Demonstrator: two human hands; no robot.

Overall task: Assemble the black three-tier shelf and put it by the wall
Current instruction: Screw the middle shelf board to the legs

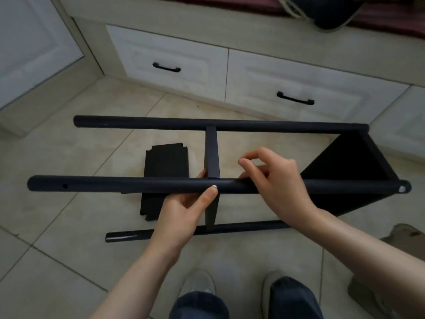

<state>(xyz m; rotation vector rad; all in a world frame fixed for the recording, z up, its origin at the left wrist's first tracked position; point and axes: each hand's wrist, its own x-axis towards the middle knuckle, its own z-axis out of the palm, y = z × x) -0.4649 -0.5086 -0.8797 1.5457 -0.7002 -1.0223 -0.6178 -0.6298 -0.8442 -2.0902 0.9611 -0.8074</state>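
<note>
Shelf frame [230, 125], black, part-built: lying on its side on the tile floor [69, 215]. Left hand [184, 210] gripping the frame's near pole [115, 184], thumb pressing on top. Right hand [280, 180] resting over the same pole, fingers curling; cannot tell whether pinching anything. Loose black panel [166, 162] lying under the frame; white drawers [174, 56] standing beyond it.

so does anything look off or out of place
One black shelf panel lies loose on the floor under the frame, unfitted, and the near pole has a bare left end with a hole. Nothing looks damaged.
</note>
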